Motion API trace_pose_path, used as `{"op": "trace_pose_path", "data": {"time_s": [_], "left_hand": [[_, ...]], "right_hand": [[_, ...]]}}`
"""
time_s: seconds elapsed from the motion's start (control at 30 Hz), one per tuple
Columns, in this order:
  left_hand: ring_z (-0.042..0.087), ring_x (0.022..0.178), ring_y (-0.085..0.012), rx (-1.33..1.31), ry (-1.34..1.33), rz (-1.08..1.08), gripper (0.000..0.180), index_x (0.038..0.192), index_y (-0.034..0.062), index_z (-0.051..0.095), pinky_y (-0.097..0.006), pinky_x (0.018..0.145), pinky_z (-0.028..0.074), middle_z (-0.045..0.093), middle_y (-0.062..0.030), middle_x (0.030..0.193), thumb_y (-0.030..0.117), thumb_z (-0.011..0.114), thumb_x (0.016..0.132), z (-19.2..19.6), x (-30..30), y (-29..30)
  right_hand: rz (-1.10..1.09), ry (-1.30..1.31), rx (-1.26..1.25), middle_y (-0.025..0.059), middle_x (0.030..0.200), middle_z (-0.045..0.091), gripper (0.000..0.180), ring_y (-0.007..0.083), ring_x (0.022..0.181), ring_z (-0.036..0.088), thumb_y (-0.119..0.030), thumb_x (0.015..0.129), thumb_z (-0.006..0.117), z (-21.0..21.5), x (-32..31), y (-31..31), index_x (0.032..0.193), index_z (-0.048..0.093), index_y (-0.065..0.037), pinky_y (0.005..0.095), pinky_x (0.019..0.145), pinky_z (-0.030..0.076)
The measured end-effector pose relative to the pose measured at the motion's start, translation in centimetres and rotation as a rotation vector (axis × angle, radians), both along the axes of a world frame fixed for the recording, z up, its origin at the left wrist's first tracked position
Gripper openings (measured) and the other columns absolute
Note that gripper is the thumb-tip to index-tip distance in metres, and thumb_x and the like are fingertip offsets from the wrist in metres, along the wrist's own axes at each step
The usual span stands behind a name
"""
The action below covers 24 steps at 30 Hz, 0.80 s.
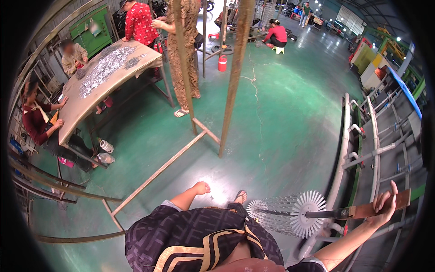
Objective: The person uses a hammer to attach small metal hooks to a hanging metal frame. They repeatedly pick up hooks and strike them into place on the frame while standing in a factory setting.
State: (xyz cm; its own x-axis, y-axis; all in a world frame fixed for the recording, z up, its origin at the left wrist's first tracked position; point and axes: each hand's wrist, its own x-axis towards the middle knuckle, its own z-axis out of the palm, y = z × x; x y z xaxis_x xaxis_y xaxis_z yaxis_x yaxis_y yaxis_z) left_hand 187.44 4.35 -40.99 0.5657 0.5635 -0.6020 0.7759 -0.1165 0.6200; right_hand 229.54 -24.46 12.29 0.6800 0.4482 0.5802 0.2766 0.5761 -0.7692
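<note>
My right hand (pixel 383 206) is wrapped round a flat brown bar (pixel 362 210) at the right. The bar joins a dark rod (pixel 328 214) that runs left through a white disc with comb-like teeth (pixel 308 214). A second, smaller-looking toothed disc (pixel 258 209) sits farther along, beside my sandalled foot (pixel 241 196). Rows of thin metal links (pixel 280 206) stretch between the two discs. My left hand (pixel 201 187) hangs over the floor at the middle, its fingers loosely curled in, with nothing seen in them.
A rusty metal frame (pixel 158 174) with uprights stands ahead to the left. Several people surround a table (pixel 74 113) covered with small metal pieces. Pale pipe racks (pixel 346 136) line the right side. A red canister (pixel 222 63) and a squatting person (pixel 277 36) are farther ahead.
</note>
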Motion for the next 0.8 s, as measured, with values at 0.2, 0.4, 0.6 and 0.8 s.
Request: {"op": "trace_pose_path", "data": {"time_s": [0.2,0.4,0.6,0.8], "left_hand": [[0.061,0.065,-0.0184,-0.280,0.050,0.298,0.018,0.083,0.0045,0.066,-0.031,0.057,0.048,0.065,-0.0078,0.073,0.016,0.061,0.072,-5.8,1.2,2.2],[0.058,0.058,-0.0141,-0.255,0.089,0.629,0.015,0.075,0.0029,0.067,-0.028,0.056,0.046,0.064,-0.0078,0.069,0.016,0.060,0.076,4.1,8.2,5.8],[0.057,0.055,-0.0127,-0.038,0.309,0.640,0.025,0.071,0.0010,0.066,-0.028,0.055,0.046,0.063,-0.0075,0.065,0.025,0.062,0.079,2.6,17.5,13.5],[0.056,0.054,-0.0125,-0.118,0.172,0.534,0.027,0.070,0.0008,0.065,-0.028,0.054,0.045,0.063,-0.0074,0.063,0.027,0.062,0.079,0.5,28.5,27.4]], "right_hand": [[0.108,-0.002,0.017,-0.0011,0.048,0.032,0.046,0.0045,0.036,0.024,-0.027,0.089,0.038,-0.2,10.9,10.2,0.116,0.040,0.010,0.0173,0.032,0.021],[0.174,-0.012,-0.005,-0.0015,0.048,0.032,0.044,0.0038,0.036,0.025,-0.026,0.090,0.036,-0.3,20.7,23.3,0.114,0.041,0.010,0.0171,0.032,0.021],[0.234,0.000,0.022,-0.0010,0.048,0.032,0.044,0.0044,0.035,0.025,-0.025,0.090,0.038,-1.3,30.2,37.1,0.114,0.040,0.011,0.0169,0.031,0.022],[0.290,-0.015,0.015,-0.0013,0.047,0.032,0.044,0.0038,0.036,0.024,-0.027,0.088,0.040,-1.1,39.6,49.6,0.111,0.042,0.011,0.0169,0.033,0.020]]}}
